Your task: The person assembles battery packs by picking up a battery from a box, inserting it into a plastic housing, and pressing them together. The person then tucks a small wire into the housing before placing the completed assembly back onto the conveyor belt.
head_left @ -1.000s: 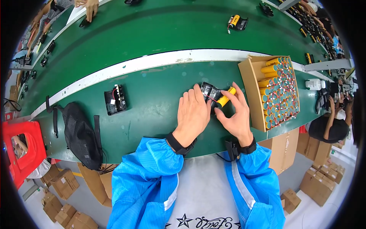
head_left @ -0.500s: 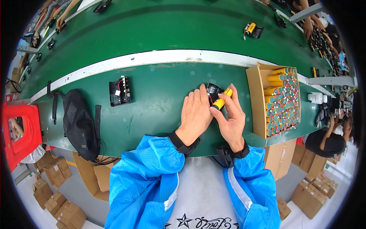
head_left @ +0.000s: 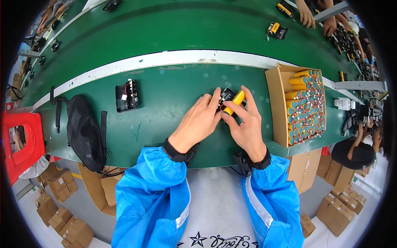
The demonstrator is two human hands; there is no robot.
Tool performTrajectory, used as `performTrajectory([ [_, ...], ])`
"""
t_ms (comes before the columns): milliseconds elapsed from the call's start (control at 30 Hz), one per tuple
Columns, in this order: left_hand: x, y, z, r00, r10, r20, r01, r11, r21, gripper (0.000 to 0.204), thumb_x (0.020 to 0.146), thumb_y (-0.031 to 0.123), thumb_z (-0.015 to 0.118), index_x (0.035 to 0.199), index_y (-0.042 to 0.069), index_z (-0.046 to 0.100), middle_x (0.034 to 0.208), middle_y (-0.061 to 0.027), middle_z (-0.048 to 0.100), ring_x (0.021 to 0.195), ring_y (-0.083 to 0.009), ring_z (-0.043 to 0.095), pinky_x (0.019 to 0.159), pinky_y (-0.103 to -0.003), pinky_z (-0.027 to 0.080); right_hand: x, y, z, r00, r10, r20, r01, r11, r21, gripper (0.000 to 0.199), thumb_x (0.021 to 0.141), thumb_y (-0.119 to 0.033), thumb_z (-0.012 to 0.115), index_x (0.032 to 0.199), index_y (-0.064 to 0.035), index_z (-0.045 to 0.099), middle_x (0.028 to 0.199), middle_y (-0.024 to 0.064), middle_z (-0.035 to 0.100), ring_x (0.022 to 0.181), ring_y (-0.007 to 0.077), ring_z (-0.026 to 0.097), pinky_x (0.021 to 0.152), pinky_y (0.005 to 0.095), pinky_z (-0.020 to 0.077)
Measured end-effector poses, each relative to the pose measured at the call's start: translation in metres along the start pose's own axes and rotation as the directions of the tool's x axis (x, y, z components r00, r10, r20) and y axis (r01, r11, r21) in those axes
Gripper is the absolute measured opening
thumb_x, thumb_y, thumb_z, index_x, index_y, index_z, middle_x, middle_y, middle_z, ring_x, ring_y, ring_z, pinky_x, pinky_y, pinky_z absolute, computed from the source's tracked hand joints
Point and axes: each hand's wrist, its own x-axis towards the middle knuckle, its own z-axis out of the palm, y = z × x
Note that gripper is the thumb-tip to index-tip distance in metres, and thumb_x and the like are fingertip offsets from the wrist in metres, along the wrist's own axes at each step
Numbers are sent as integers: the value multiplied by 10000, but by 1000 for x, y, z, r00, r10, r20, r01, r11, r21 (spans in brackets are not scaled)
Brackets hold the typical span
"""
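Observation:
Between the thumb and fingers of my right hand (head_left: 248, 129) is a yellow cylindrical battery (head_left: 238, 99), held at a slant over a black plastic housing (head_left: 227, 94). My left hand (head_left: 196, 124) grips the near left side of that housing, its fingertips partly hiding it. Red wire shows beside the battery. How far the battery sits inside the housing cannot be made out. To the left on the green table lies another black housing (head_left: 126, 97) with a circuit board along one side and a white connector on a red wire.
At right stands an open cardboard box (head_left: 278, 108) packed with wired yellow batteries. A black mesh bag (head_left: 86, 132) lies at left by a red stool (head_left: 25, 134). Beyond the white rail (head_left: 186, 56), a battery-filled housing (head_left: 276, 30) rests near a co-worker's hand (head_left: 305, 15).
My left hand has shifted left and now grips the housing. The battery stands more steeply in my right hand. A co-worker's hand and another battery piece have appeared at the far right.

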Motion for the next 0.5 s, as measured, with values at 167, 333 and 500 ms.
performTrajectory([
  [167,-10,6,-7,999,42,-18,-43,998,-39,522,857,60,705,1349,24,535,1140,-167,579,963,-357,630,794,-422,540,-2,5,7,999,2,-50,-3,1000,-15,342,714,5,806,1041,-72,747,1443,220,461,1167,391,615,912,401,559],
  [333,-17,11,-9,998,-54,-41,51,997,-59,428,847,54,719,1262,78,618,1140,-117,581,862,-310,660,703,-397,557,-2,3,12,995,-54,-87,46,995,-86,342,697,30,807,1018,-75,752,1403,216,473,1183,373,591,906,391,574],
  [500,-21,4,-8,997,49,-64,-47,998,34,351,826,18,692,1170,85,666,1120,-83,565,815,-269,645,658,-388,557,-4,0,10,999,-42,-31,39,992,-117,410,699,33,803,1088,-76,731,1377,207,491,1182,359,575,898,378,568],
])
